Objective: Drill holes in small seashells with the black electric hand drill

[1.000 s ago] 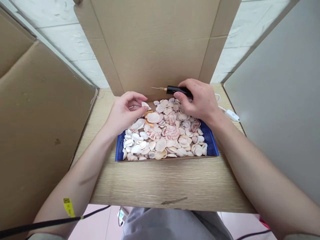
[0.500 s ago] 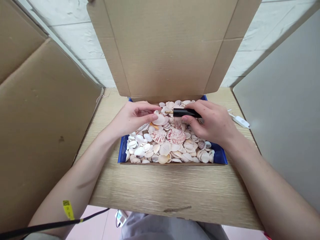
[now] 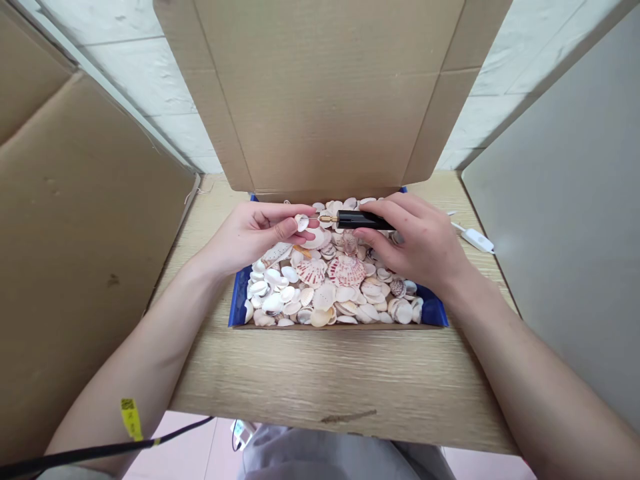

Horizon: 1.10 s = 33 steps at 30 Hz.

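Observation:
Between the thumb and fingers of my left hand is a small whitish seashell. My right hand grips a slim black mini drill with a brass chuck. The drill lies level and its thin bit points left, its tip at the shell; whether it has gone into the shell I cannot tell. Both hands are over an open cardboard box with blue side flaps. Many loose shells fill it, among them two red-and-white scallop shells near the middle.
The box's tall cardboard lid stands up behind the shells. A cardboard panel walls the left side, a grey panel the right. A white inline switch on a cord lies right of the box. A black cable crosses the lower left.
My left hand has turned the shell, which now meets the drill bit. The drill has come slightly left with my right hand. The whole view has shifted a little.

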### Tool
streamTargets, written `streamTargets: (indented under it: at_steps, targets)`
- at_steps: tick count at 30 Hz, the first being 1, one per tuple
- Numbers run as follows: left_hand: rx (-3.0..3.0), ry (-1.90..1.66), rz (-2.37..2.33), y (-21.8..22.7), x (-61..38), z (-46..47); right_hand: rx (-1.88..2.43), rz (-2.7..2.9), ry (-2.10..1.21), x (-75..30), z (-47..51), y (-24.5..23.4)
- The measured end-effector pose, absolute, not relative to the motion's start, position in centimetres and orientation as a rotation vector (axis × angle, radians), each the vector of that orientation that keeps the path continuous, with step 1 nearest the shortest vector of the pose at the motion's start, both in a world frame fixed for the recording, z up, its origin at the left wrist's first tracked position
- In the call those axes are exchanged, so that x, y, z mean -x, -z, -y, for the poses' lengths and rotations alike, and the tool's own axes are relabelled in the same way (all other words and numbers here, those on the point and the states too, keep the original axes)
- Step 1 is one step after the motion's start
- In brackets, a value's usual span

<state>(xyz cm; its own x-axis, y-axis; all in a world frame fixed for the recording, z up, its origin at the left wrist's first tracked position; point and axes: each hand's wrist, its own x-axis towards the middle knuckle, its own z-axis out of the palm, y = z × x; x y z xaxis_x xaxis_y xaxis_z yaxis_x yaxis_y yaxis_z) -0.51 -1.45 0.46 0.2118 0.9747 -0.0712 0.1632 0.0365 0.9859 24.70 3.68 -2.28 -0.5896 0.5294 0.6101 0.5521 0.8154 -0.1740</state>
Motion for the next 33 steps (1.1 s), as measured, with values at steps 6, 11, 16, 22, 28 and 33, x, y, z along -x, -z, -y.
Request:
streamTargets:
  at_steps: [6, 11, 16, 22, 28, 33]
  targets:
    - [-1.394, -0.931, -1.239, -0.47, 0.58, 1.35, 0.77, 2.324, 0.064, -24.7, -3.6, 2.22]
    - [-1.419, -0.917, -1.251, -0.59, 0.44, 1.36, 0.745, 2.287, 0.088, -24.72, -3.64, 2.31]
    - [-1.458, -0.906, -1.311, -0.62, 0.43, 1.46, 0.709, 2.265, 0.113, -24.76, -3.72, 2.32]
    - [-1.527, -0.842, -1.341, -0.69, 0.36, 1.47, 0.634, 2.229, 0.21, -24.84, -3.72, 2.24]
    - [-1.48, -0.79, -1.29, -0.74, 0.08, 1.32, 0.657, 2.184, 0.212, -24.94, -3.54, 2.11]
    - [-1.527, -0.833, -1.297, -0.69, 0.16, 1.27, 0.7, 2.207, 0.177, -24.85, -3.75, 2.34]
